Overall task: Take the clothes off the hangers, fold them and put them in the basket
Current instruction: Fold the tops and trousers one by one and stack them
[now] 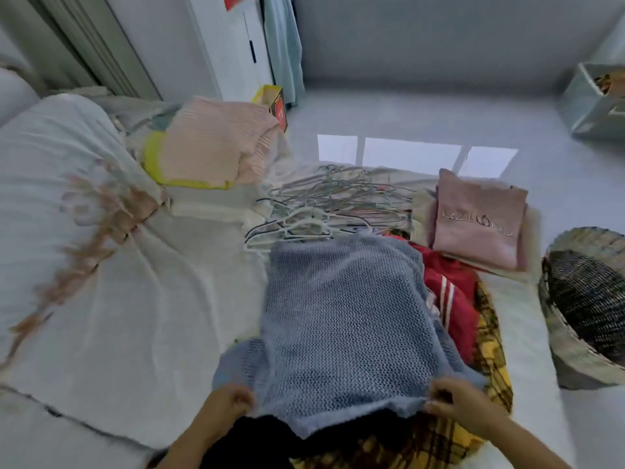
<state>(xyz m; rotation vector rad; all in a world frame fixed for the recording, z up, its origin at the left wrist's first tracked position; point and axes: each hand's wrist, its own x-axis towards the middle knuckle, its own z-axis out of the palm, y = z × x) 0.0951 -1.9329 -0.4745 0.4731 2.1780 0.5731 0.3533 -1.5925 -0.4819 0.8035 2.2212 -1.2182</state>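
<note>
Head view: left hand (pixel 230 401) and right hand (pixel 456 404) each pinch the sweater (pixel 341 319) hem at the bed's (pixel 135 299) near edge. Bare hangers (pixel 321 208) and a folded stack (pixel 480 221) lie at the far edge. The basket (pixel 585 299), off the right edge, shows no clothes, so folding and loading remain.

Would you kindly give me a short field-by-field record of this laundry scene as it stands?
garment in hand: blue knit sweater, spread over a red garment and a yellow plaid cloth
left hand: grips the sweater's near left corner
right hand: grips its near right corner
hangers: bare, heaped beyond the sweater
folded pink sweater: right of the hangers
basket: far right, beside the bed
</note>
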